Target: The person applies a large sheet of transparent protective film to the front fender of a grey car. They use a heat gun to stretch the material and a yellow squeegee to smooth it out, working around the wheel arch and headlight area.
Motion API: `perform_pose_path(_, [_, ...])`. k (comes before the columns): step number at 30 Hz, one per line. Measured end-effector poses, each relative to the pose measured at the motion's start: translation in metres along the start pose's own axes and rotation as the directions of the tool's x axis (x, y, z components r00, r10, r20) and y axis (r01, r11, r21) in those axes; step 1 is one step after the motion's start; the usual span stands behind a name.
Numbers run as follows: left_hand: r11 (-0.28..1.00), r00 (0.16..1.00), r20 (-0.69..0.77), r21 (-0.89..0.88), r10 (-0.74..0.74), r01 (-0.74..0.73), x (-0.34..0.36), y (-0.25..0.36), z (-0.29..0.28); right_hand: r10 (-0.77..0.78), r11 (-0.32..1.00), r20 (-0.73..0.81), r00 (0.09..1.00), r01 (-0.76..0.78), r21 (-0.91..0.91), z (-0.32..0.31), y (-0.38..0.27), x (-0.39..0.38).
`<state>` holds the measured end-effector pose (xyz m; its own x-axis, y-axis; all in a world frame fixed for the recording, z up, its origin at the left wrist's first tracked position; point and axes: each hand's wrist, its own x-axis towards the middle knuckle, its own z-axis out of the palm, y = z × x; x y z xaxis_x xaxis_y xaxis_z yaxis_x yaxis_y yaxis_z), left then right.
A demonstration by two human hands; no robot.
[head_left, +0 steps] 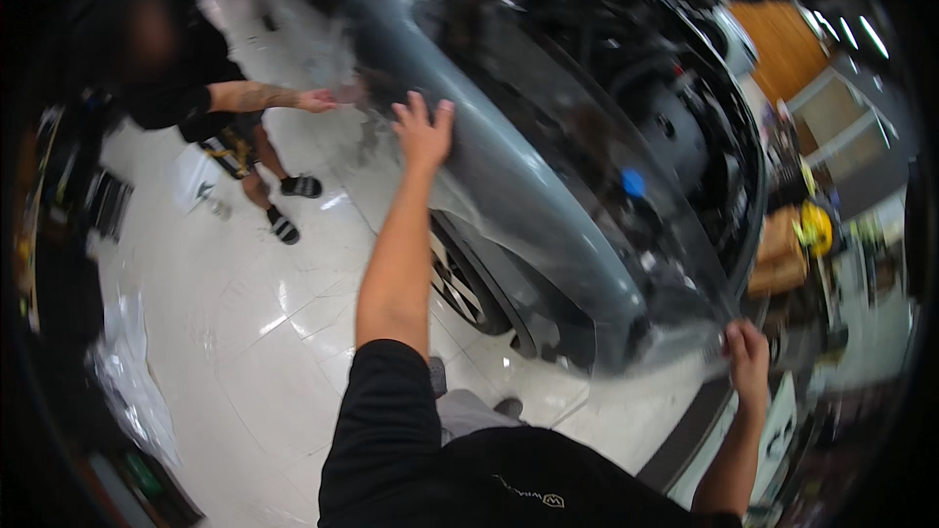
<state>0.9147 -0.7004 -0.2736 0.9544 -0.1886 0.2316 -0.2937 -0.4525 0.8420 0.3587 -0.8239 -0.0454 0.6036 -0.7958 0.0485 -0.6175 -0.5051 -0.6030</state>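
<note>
A sheet of clear film (675,328) stretches over the grey car fender (528,191) and across part of the open engine bay (675,127). My left hand (424,132) is open, its fingers spread over the outer side of the fender, against the film or just above it. At the fender's near right end, my right hand (748,357) is closed on the film's corner and pulls it out taut. Beneath the fender sits the wheel (458,279). A blue round spot (633,182) shows through the film.
Across the fender at the far left, a co-worker (186,68) in black reaches both arms toward the car. Crumpled clear plastic (132,381) lies on the shiny tiled floor (264,332) at left. Cardboard boxes (778,254) and a yellow object (814,229) stand at right.
</note>
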Motion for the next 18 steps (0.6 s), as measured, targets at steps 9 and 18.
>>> perform_pose_path(9, [0.991, 0.998, 0.054, -0.136, 0.015, -0.007, -0.018, -0.017, -0.014, 0.117, 0.989, 0.097, 0.988, -0.125, 0.082, 0.043, 0.056, -0.002])
perform_pose_path(18, [0.309, 0.701, 0.575, -0.635, -0.423, 0.708, -0.254, 0.013, -0.01, 0.141, 0.902, 0.305, 0.942, -0.249, 0.353, 0.024, -0.008, -0.073])
